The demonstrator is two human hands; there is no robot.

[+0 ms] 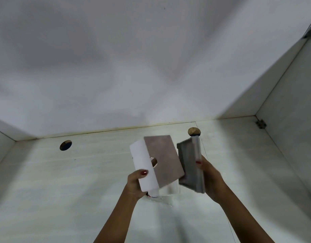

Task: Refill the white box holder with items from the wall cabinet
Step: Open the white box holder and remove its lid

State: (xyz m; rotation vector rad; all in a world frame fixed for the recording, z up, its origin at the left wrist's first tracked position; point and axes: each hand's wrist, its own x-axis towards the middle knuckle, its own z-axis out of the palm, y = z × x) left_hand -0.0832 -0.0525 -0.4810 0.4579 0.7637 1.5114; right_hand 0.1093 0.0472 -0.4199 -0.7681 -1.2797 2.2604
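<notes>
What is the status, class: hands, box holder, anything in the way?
Left hand grips white box holder. Right hand grips grey cover beside it. Clear plastic wrap hangs below holder.

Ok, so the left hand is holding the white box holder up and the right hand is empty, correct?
Not quite. The left hand does hold the white box holder up, but the right hand is not empty. The head view shows it gripping a grey tray-like piece beside the holder.
</notes>
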